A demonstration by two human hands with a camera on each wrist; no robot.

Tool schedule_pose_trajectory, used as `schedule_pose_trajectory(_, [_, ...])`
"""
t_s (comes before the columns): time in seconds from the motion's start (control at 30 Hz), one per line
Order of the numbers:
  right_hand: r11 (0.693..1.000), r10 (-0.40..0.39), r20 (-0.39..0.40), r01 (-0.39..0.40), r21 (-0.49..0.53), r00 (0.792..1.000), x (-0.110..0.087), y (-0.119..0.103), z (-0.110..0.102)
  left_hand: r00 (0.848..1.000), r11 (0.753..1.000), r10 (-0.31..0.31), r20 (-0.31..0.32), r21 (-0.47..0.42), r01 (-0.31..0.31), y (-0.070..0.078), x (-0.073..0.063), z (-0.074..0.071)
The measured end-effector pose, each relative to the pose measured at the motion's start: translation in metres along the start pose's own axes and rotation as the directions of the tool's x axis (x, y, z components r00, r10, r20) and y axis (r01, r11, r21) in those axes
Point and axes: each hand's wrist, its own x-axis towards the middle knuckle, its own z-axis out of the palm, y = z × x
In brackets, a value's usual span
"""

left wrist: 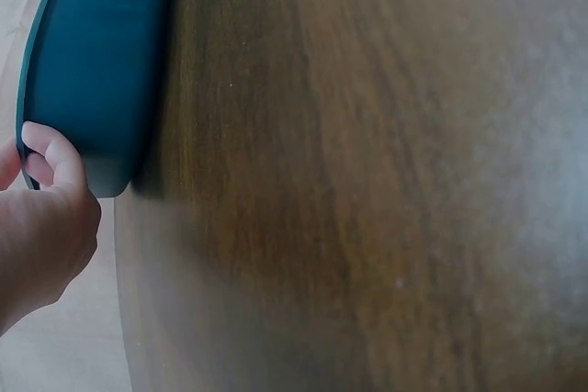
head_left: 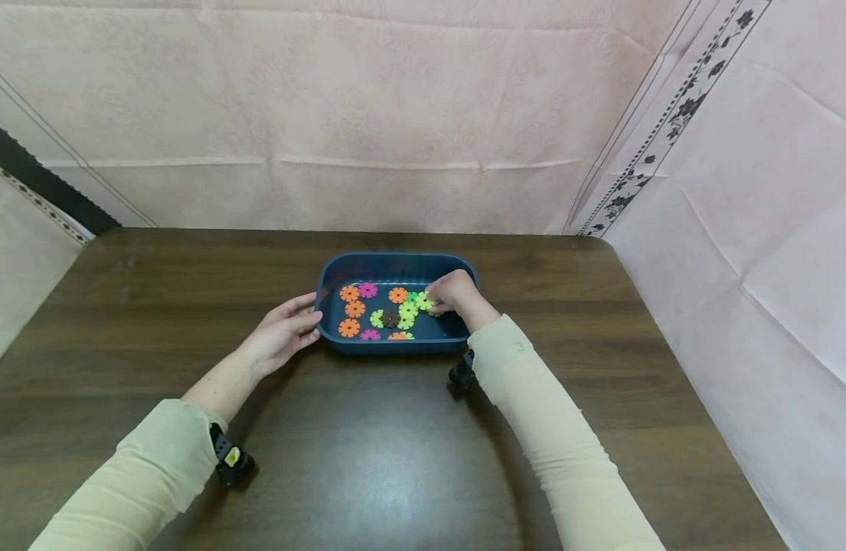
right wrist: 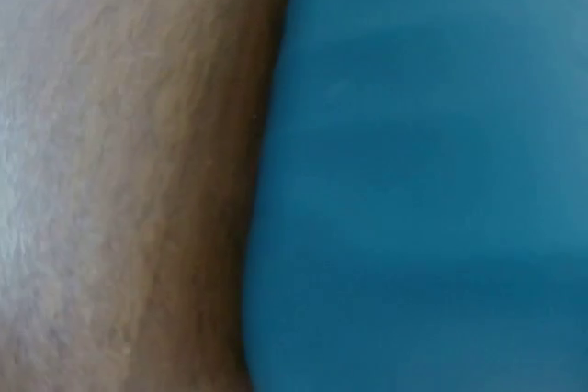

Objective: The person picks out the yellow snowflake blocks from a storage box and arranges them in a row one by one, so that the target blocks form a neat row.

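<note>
I count one blue tray (head_left: 395, 347) on my head feed, on one wooden table (head_left: 367, 459). Inside it I make out five orange pieces (head_left: 354, 308), one of them cut off by the near rim, and two pink pieces (head_left: 367, 289). Of the yellow-green pieces (head_left: 408, 309) I get at least four; around the fingers I cannot settle the number. I see one darker green piece (head_left: 413, 297) and one dark brown piece (head_left: 391, 319). Two hands show, one left hand (head_left: 285, 329) and one right hand (head_left: 458, 292), with two pale sleeves (head_left: 553, 428) and two black wrist devices (head_left: 233, 461).
</note>
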Motion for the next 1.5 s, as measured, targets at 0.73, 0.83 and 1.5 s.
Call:
schedule_pose_trajectory(0.73, [0.973, -0.147, 0.145, 0.117, 0.199, 0.978, -0.029, -0.003, -0.091, 1.000, 1.000, 0.005, -0.010, -0.010, -0.005, -0.001, 0.000, 0.000])
schedule_pose_trajectory(0.83, [0.957, -0.164, 0.146, 0.122, 0.264, 0.976, -0.027, 0.004, -0.107, 1.000, 1.000, 0.002, -0.018, -0.006, -0.002, -0.001, -0.001, 0.000])
schedule_pose_trajectory(1.5, [0.944, -0.065, 0.176, 0.003, 0.330, 0.982, -0.016, 0.063, -0.149, 1.000, 1.000, -0.007, -0.010, -0.008, 0.007, 0.002, -0.001, 0.002])
